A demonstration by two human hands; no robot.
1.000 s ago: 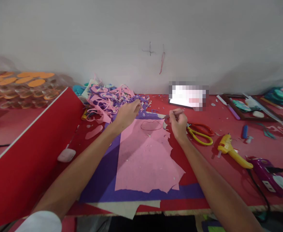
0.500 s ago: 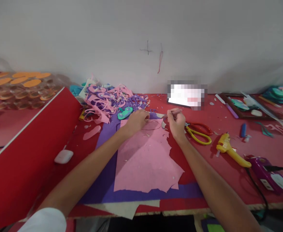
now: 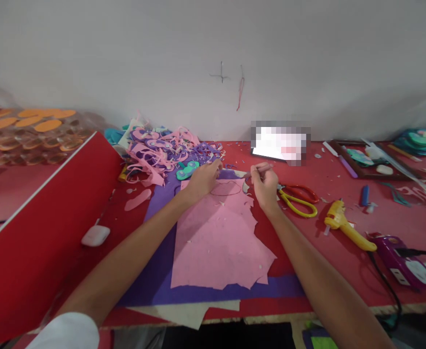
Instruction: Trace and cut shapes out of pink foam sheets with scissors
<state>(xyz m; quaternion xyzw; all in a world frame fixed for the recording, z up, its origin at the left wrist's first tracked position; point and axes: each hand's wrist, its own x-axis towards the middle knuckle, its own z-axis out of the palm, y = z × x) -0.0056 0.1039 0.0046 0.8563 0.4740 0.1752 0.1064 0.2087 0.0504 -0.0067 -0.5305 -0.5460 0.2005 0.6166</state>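
My right hand (image 3: 264, 182) is closed around a slim pen-like stick (image 3: 263, 168), its tip pointing left near the top edge of a pink felt sheet (image 3: 220, 237). At the sheet's upper left, my left hand (image 3: 206, 178) has its fingers pressed together; what they hold, if anything, is hidden. An oval-like outline (image 3: 226, 193) is drawn on the pink felt between my hands. Beneath lies a larger purple felt sheet (image 3: 154, 252). A teal felt shape (image 3: 188, 170) rests just left of my left hand.
Red-and-yellow-handled scissors or pliers (image 3: 299, 206), a yellow glue gun (image 3: 347, 225) and a purple power strip (image 3: 403, 261) lie at right. Felt scraps (image 3: 162, 148) pile behind left. A red board (image 3: 41, 232) stands left, near a white case (image 3: 95, 236). A blurred screen (image 3: 280, 144) leans behind.
My left hand has drawn slightly left and its fingers have lifted off the outline, which now shows more fully. My right hand has barely moved.
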